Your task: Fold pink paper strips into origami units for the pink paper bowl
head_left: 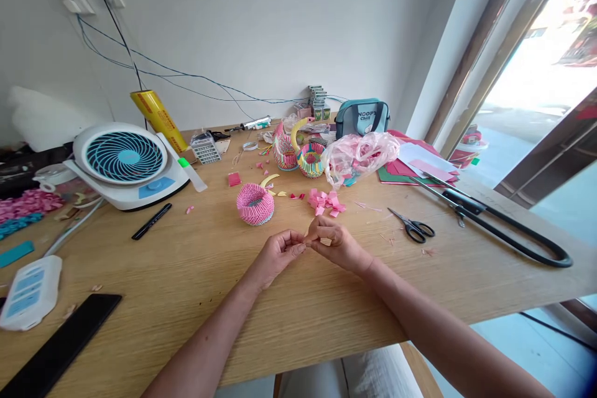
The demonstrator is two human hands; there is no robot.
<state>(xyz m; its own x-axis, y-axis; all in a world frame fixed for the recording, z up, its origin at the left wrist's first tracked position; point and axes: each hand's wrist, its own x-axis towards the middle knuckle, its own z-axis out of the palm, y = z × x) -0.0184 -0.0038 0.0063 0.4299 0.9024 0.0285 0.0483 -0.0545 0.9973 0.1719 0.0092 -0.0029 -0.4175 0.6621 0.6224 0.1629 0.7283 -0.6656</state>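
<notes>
Over the wooden table (pixel 186 273), my left hand (pixel 281 254) and my right hand (pixel 336 242) meet at the fingertips. Both are pinched closed around something too small to make out. Just beyond my right hand lies a pile of folded pink paper pieces (pixel 325 201). A round pink basket of folded paper (pixel 255 204) stands beyond my left hand, with a curved yellow strip (pixel 269 180) behind it. Farther back are two multicoloured paper baskets (pixel 285 152), (pixel 311 160), the right one beside a crumpled clear plastic bag (pixel 361 152).
Black scissors (pixel 415 228) and a long metal tool with a black handle (pixel 504 227) lie at the right, near stacked coloured paper (pixel 420 161). A white fan (pixel 128 165), a black pen (pixel 152 221) and a black slab (pixel 65 342) are at the left. A teal bag (pixel 362 117) stands at the back.
</notes>
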